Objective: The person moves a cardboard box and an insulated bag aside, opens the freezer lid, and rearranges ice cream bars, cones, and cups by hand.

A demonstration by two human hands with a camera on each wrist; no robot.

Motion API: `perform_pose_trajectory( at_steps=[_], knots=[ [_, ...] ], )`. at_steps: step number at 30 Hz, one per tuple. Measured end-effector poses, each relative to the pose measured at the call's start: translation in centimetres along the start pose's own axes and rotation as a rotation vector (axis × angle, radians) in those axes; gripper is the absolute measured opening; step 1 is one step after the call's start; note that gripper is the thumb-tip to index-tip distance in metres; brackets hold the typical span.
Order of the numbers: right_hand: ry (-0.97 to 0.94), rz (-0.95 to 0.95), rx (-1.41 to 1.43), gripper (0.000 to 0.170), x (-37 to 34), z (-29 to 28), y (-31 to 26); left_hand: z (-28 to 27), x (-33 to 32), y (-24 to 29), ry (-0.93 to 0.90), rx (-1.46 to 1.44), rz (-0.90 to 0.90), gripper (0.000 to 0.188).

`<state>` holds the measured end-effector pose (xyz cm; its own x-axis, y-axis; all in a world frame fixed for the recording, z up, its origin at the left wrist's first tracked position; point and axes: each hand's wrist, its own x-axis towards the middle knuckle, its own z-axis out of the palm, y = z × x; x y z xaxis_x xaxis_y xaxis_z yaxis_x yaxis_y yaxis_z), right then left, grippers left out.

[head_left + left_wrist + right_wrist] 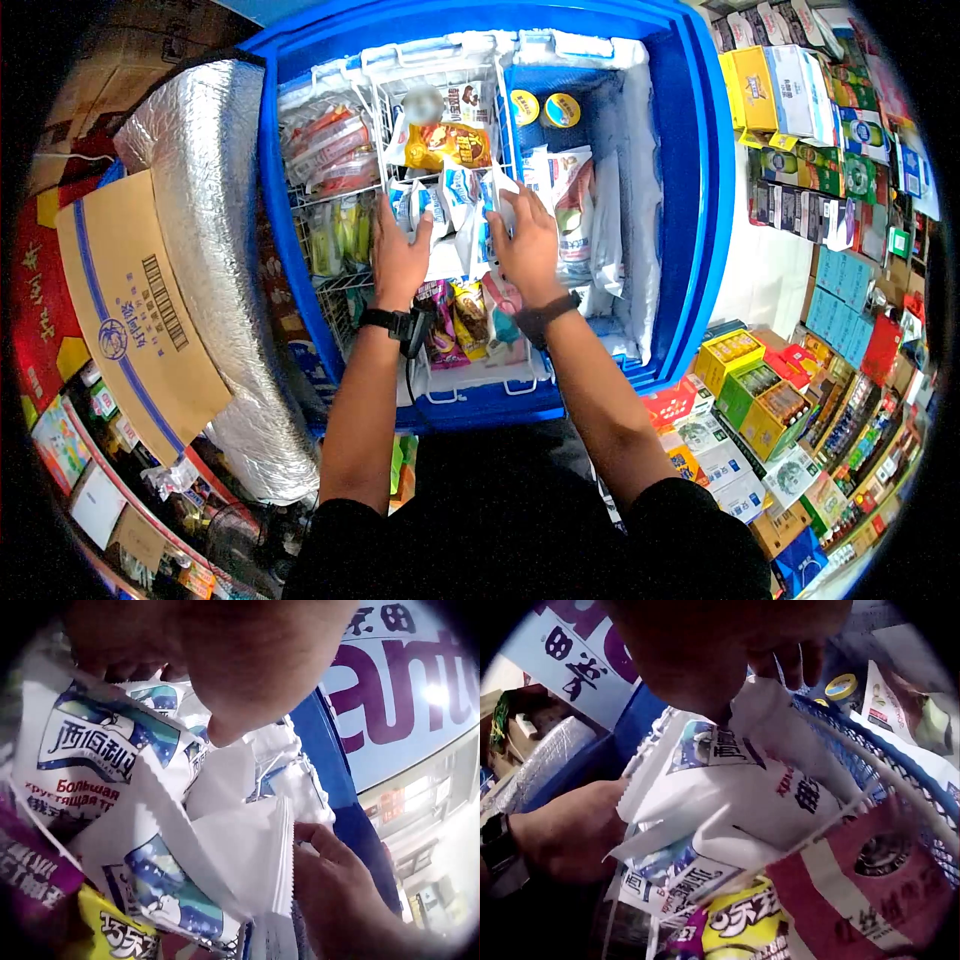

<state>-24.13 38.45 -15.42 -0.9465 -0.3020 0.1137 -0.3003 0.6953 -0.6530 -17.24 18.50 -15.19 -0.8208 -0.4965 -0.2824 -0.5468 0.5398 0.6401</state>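
Observation:
White and blue ice cream packets (459, 195) fill the middle of a wire basket in a blue chest freezer (712, 200). The left hand (403, 252) lies along their left side, fingers extended and thumb apart. Along the right side, the right hand (526, 240) touches the packets, fingers reaching forward. From the left wrist, the packets (165, 881) overlap below the left hand (247, 652), with the right hand (341, 892) beside a white wrapper edge. From the right wrist, the right hand (720, 652) is over a white packet (735, 787); its fingertips are partly hidden.
Yellow (470, 315) and purple packets lie nearer the body. A yellow-orange bag (447, 146) lies farther back, and two yellow-lidded tubs (562, 110) stand at the back right. Frost coats the freezer walls. A cardboard box (145, 315) and silver foil insulation (215, 260) flank the left side.

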Motion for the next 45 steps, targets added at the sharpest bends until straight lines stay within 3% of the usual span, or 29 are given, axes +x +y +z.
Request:
perform_pose_trajectory(
  at_steps=[3,7,11,14,19,21,23,27,29,30,32,35,37,39,42,45],
  knots=[
    [-0.024,0.009,-0.056,0.037,0.3,0.1,0.1,0.2,-1.5,0.1,-0.074,-0.119,-0.031,0.087],
    [-0.07,0.016,-0.107,0.036,0.7,0.5,0.2,1.5,-2.7,-0.5,-0.018,0.229,0.144,0.077],
    [-0.079,-0.006,-0.164,0.034,-0.1,0.0,0.2,1.4,-1.7,-1.6,0.062,-0.2,-0.044,0.062],
    [-0.072,-0.056,-0.182,0.033,0.9,-0.1,0.1,0.6,-2.7,0.6,0.017,0.051,0.092,0.059],
    [-0.15,-0.017,-0.086,0.04,2.1,0.1,0.3,1.0,-3.2,0.1,0.034,0.012,-0.008,0.05],
    [-0.205,-0.01,-0.108,0.044,1.6,-2.3,0.0,0.2,-3.0,0.0,0.016,-0.075,-0.04,0.045],
    [-0.115,-0.09,-0.153,0.049,2.1,-6.6,-0.5,-0.1,-1.6,-1.1,-0.026,-0.055,-0.094,0.039],
    [0.252,-0.188,-0.441,0.061,5.4,-17.9,1.0,-0.4,0.2,-0.2,0.033,0.065,-0.035,0.032],
    [0.389,-0.044,-0.669,0.077,7.1,-21.4,3.9,0.1,-0.1,0.0,0.09,0.144,-0.001,0.032],
    [0.357,0.052,-0.742,0.091,7.7,-22.3,7.0,0.7,-0.4,-0.7,0.077,0.096,-0.033,0.033],
    [0.16,0.336,-0.557,0.103,8.4,-22.7,10.3,0.6,-0.4,-1.4,-0.016,0.092,-0.153,0.032],
    [0.097,0.468,-0.585,0.105,9.1,-23.0,8.2,-0.4,-0.9,1.2,0.123,0.075,-0.138,0.034],
    [0.121,0.456,-0.58,0.1,9.0,-22.9,8.3,-0.2,-0.4,3.4,0.265,0.223,0.301,0.049],
    [0.143,0.451,-0.572,0.095,9.1,-22.8,8.5,0.0,0.3,7.5,0.051,0.225,0.469,0.066],
    [0.153,0.453,-0.561,0.091,9.1,-22.8,8.7,2.9,2.2,9.4,-0.113,0.257,0.724,0.066],
    [0.159,0.466,-0.556,0.09,9.1,-22.8,8.5,4.2,2.5,9.1,-0.225,0.483,0.677,0.061]
  ],
)
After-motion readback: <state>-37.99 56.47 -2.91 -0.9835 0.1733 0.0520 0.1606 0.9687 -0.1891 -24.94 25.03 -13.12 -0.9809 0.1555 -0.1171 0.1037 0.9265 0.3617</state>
